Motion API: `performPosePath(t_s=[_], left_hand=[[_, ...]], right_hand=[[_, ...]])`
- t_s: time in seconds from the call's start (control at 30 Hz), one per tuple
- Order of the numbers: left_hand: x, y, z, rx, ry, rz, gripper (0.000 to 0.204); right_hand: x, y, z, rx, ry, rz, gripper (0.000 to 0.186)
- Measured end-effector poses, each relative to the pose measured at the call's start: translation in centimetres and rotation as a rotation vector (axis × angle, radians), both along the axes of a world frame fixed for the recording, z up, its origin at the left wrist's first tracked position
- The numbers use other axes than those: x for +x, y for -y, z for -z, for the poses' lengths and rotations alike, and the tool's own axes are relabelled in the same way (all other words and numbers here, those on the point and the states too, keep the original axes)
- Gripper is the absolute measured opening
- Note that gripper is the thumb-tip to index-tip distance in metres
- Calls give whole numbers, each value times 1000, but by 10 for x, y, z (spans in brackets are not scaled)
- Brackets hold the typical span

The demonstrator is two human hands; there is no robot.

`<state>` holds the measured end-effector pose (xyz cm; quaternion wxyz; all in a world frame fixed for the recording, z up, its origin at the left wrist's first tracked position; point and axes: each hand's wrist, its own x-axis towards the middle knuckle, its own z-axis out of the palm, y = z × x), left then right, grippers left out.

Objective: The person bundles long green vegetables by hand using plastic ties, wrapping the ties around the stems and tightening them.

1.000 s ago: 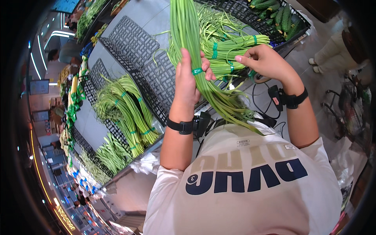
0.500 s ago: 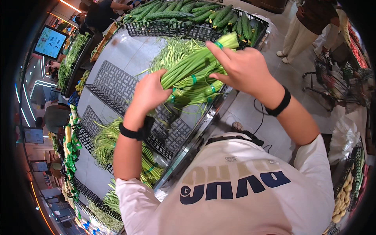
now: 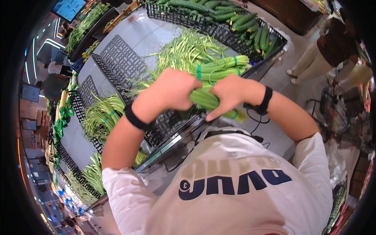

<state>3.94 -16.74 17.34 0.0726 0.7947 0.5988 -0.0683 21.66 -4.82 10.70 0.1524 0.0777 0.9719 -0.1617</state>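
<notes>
A bundle of garlic scapes (image 3: pixel 204 98), tied with a green band at its cut end, is held low near my waist, over the stand's front edge. My left hand (image 3: pixel 172 88) is closed round the stems. Beside it, my right hand (image 3: pixel 233 94) grips the same bundle nearer its banded end, thumb across the front and other fingers mostly hidden. Just beyond my hands, more garlic scape bundles (image 3: pixel 219 67) lie with green bands, their thin, loose tips (image 3: pixel 184 51) spread to the left.
Cucumbers (image 3: pixel 246 23) fill a black crate (image 3: pixel 176 19) at the back. Black lattice dividers (image 3: pixel 121 58) stand on the grey display. More thin green stems (image 3: pixel 103 113) lie to the left. A person in light trousers (image 3: pixel 309 58) stands at the right, near a shopping cart (image 3: pixel 333 102).
Both hands have brought the bundle down from above the pile toward my body. My right hand, earlier with its index finger stretched out near the band, now wraps the stems closer to my left.
</notes>
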Motion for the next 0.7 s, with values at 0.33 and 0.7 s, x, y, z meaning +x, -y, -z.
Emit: performPosePath(t_s=[0.33, 0.7], left_hand=[[27, 32, -28, -24, -176, -261, 31], [92, 146, 23, 781, -112, -876, 55]], right_hand=[[-39, -18, 12, -231, -396, -348, 46], [-103, 27, -7, -613, -181, -403, 39]])
